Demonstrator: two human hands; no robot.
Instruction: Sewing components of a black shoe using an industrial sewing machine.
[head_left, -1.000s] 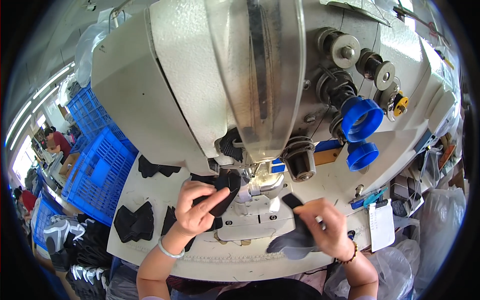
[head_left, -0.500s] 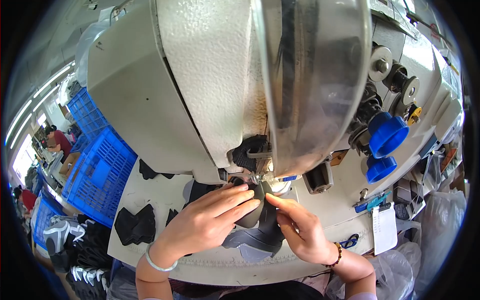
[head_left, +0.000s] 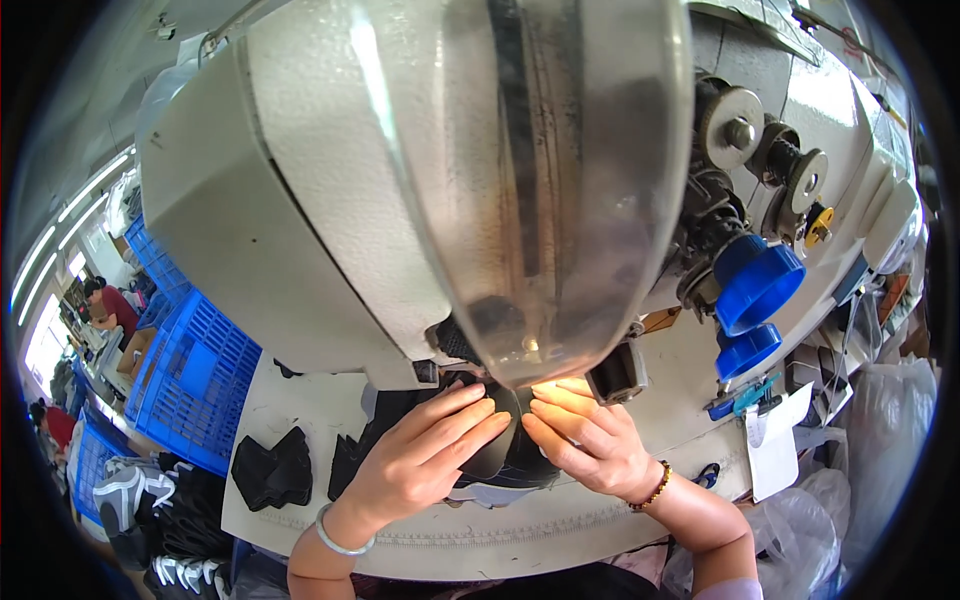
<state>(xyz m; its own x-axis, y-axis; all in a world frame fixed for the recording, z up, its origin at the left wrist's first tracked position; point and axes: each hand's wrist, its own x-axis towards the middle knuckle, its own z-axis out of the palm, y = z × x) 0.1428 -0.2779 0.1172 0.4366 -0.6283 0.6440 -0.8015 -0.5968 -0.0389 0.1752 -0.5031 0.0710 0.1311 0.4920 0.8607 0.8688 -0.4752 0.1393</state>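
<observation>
Under the sewing machine's head, both my hands hold a dark shoe upper piece (head_left: 495,450) with a seam line down its middle. My left hand (head_left: 415,455) presses long, close-set fingers along its left side, the thumb hidden. My right hand (head_left: 590,440) pinches the right side with bent fingers and thumb, in bright lamp light. A large pale sewing machine (head_left: 330,200) with a clear curved guard (head_left: 560,180) hangs over the fingertips and hides the needle. Black cut pieces (head_left: 272,468) lie on the white work table (head_left: 420,545), left of my left hand.
Tension knobs and blue round caps (head_left: 757,285) stick out at the machine's right. A white paper tag (head_left: 778,455) hangs at the table's right edge by clear plastic bags (head_left: 890,450). Blue crates (head_left: 195,380) and stacked shoe uppers (head_left: 135,490) stand left; people work beyond.
My right hand has lifted and brought its fingers closer together on the piece. The piece has turned and drawn in between my hands. The view has shifted, so the guard covers the needle area.
</observation>
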